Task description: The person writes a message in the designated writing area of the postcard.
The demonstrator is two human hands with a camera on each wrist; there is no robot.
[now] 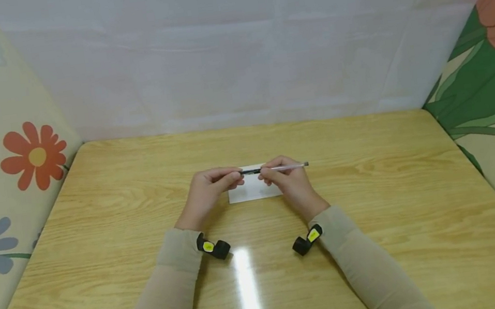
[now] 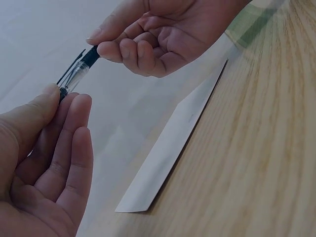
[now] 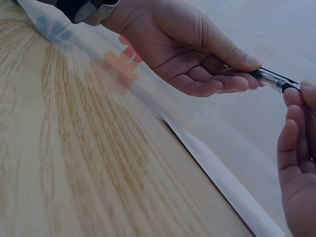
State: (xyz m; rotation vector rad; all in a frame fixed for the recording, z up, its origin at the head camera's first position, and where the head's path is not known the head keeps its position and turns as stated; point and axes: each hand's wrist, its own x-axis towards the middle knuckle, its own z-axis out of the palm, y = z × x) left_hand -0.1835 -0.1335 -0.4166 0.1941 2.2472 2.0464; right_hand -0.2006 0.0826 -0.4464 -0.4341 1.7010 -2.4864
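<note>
- Pen [image 1: 284,167], slim, with a see-through barrel and dark parts, held raised above the wood-grain worktop [image 1: 375,195]; it runs from my left fingers [image 2: 76,163] across to my right fingers [image 3: 291,143] and juts out beyond the right ones.
- Left fingers: thumb and fingertips closed in a pinch on the pen's dark end, the others loosely bent beneath it.
- Right fingers: also closed in a pinch, gripping a black section farther along the pen, the remaining ones curled in.
- Between the two pinches: a short clear stretch, seemingly a cap [image 2: 76,76], with a thin black clip [image 2: 71,66] beside it whose free tip points towards my right fingers.
- Below both sets of fingers: a white sheet [image 1: 254,190], lying flat on the worktop, with the pen held clear of it.
- Step in hand, as I judge it: a two-handed hold at the cap end, one pinch each side of the join. I cannot tell whether the cap sits fully home.
- Any next move, I judge, calls for the right fingers to steady the pen's body while the left fingers work straight along its length, so nothing bends or slips.
</note>
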